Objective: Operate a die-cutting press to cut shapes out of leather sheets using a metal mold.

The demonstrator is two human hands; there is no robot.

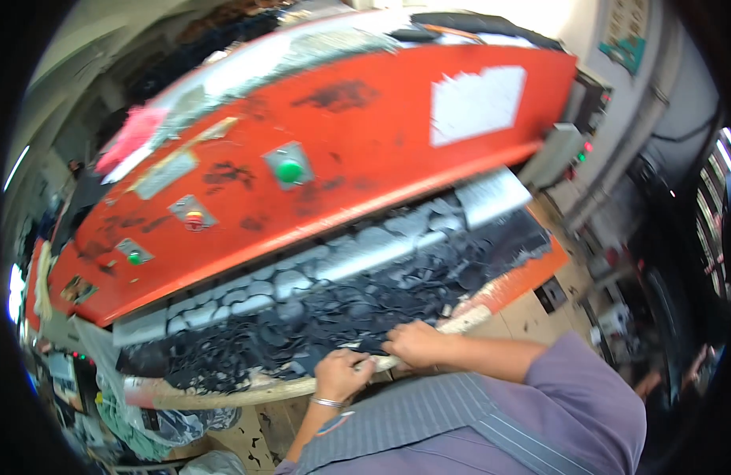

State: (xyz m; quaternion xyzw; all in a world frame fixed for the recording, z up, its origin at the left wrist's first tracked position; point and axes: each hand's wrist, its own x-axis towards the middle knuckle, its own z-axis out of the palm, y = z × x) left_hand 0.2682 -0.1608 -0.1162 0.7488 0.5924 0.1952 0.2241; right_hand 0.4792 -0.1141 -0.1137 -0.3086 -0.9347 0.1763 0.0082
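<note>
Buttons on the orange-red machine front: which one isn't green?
The middle button: its cap is red, while the upper-right button and the lower-left button on either side are green.

Nothing readable: marks on green-and-cream sign (624,41) at upper right too small and blurred to make out.

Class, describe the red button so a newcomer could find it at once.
Find the big orange-red machine panel above the heap of dark scraps. Across its left half, three buttons form a slanting row. The red button sits in the middle between two green buttons.
</note>
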